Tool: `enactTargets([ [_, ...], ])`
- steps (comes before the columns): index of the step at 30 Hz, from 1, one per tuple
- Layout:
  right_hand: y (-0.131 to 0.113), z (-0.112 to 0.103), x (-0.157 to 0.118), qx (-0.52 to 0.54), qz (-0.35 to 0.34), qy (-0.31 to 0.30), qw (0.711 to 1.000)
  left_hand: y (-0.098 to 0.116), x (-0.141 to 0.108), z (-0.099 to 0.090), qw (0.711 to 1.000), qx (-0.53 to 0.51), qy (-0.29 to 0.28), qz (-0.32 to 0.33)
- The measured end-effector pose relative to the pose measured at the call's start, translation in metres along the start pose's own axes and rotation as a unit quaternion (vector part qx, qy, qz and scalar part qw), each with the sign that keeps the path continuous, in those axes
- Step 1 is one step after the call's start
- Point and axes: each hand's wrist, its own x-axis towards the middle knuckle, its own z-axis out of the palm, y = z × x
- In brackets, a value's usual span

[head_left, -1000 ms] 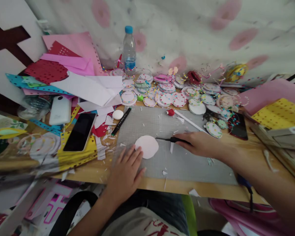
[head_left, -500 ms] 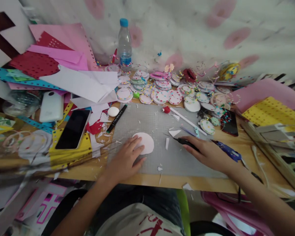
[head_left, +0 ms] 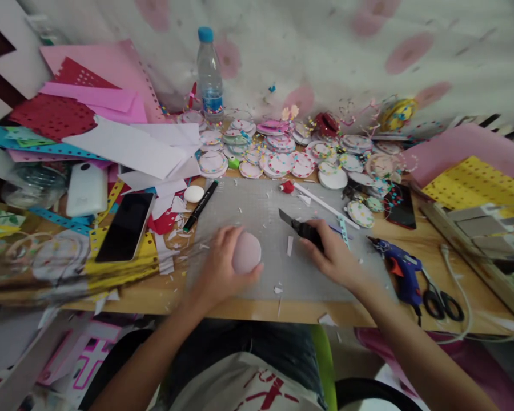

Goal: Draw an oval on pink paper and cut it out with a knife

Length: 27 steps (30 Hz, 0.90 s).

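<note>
My left hand (head_left: 221,264) curls round the edge of a round white disc (head_left: 247,253), thumb at the near side and fingers at the far side. The disc looks tilted above the grey cutting mat (head_left: 257,200); the hand is slightly blurred. To the right, my right hand (head_left: 332,251) is closed on the black handle of a utility knife (head_left: 297,224), its blade pointing up and left over the mat. Below the blade lies a narrow white paper scrap (head_left: 290,246).
A black marker (head_left: 200,205) and a white oval piece (head_left: 194,194) lie left of the mat. Decorated white discs (head_left: 280,164) crowd the back, beside a water bottle (head_left: 210,80). A blue glue gun (head_left: 400,265) and scissors (head_left: 443,303) lie right. A phone (head_left: 122,227) rests on the left.
My left hand has gone from lying flat on the disc to gripping its edge and tilting it up. My right hand has shifted left with the knife, its blade now plainly visible.
</note>
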Motion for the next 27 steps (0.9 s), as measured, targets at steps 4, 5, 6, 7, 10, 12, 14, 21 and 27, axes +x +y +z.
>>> enactTargets([
  [4, -0.016, 0.019, 0.032, 0.048, 0.002, 0.083, 0.995, -0.001, 0.034, -0.021, 0.987, -0.155, -0.045, 0.000],
  [5, -0.018, 0.025, 0.037, 0.049, 0.003, 0.102, 0.994, -0.002, 0.041, -0.021, 0.982, -0.174, -0.066, 0.016],
  [6, -0.020, 0.030, 0.041, 0.043, 0.003, 0.116, 0.992, -0.004, 0.047, -0.019, 0.979, -0.182, -0.082, 0.035],
  [7, -0.021, 0.035, 0.043, 0.030, 0.000, 0.127, 0.991, -0.007, 0.051, -0.015, 0.978, -0.180, -0.089, 0.054],
  [10, -0.020, 0.043, 0.041, -0.012, -0.026, 0.135, 0.990, -0.018, 0.054, -0.002, 0.984, -0.123, -0.077, 0.101],
  [12, -0.019, 0.044, 0.037, -0.012, -0.049, 0.135, 0.990, -0.022, 0.053, 0.004, 0.989, -0.068, -0.065, 0.113],
  [14, -0.017, 0.043, 0.035, 0.001, -0.075, 0.133, 0.988, -0.024, 0.051, 0.005, 0.992, -0.033, -0.066, 0.107],
  [21, -0.018, 0.041, 0.035, -0.001, -0.161, 0.090, 0.983, -0.020, 0.055, -0.005, 0.995, -0.040, -0.063, 0.069],
  [27, -0.019, 0.040, 0.035, -0.004, -0.201, 0.072, 0.977, -0.021, 0.055, -0.004, 0.994, -0.052, -0.070, 0.063],
])
